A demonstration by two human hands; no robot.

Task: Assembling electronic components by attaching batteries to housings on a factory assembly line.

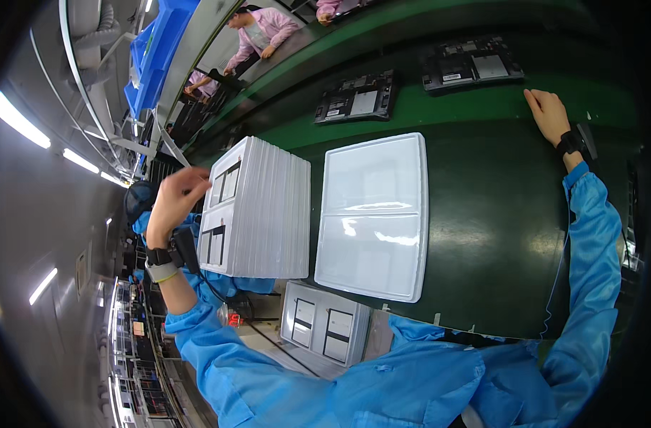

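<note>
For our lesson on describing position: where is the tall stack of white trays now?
In the head view, the tall stack of white trays stands left of centre, between the person's left hand and the flat white tray.

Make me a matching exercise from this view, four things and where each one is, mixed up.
1. left hand
2. right hand
3. two-section white tray
4. two laptop bases

A. on the bright green strip
B. at the left of the tall tray stack
C. right of the laptop bases
D. flat, just right of the tall tray stack

Pairs: 1-B, 2-C, 3-D, 4-A
</note>
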